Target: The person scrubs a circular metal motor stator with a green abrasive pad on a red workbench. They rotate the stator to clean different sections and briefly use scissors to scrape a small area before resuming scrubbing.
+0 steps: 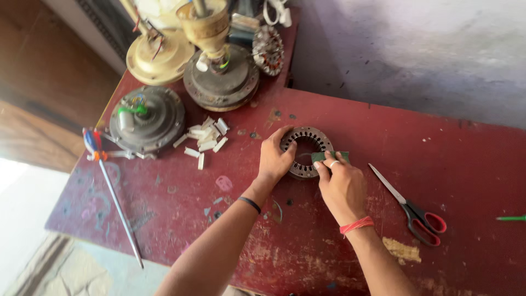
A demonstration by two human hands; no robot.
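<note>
Head view looks down on a worn dark-red desk (438, 164) set against a pale wall. Near the middle of the desk lies a round slotted metal stator ring (304, 151), flat on the surface. The left hand (275, 158) grips the ring's left rim, fingers curled over its top edge and thumb on the near side; a black band circles that wrist. The right hand (342, 186) pinches a small green strip of paper (330, 156) between thumb and forefinger, pressed against the ring's right side; a ring sits on one finger and a red thread is tied round the wrist.

Just right of the right hand, a pair of scissors with red and black handles (412, 210) lies shut, blades pointing toward the ring. At the desk's right edge a green pen tip (510, 218) pokes into view. Left of the ring, a heap of short white sleeves (205, 140) is scattered. At the far-left corner stand several fan motor housings: a grey one (147, 120) with green wire, a dark one (221, 77) bearing a brass-coloured stem, and a cream one (159, 55) behind. Another wound stator (268, 50) leans farther back. A long screwdriver with a red and blue handle (112, 189) hangs over the desk's left edge.
</note>
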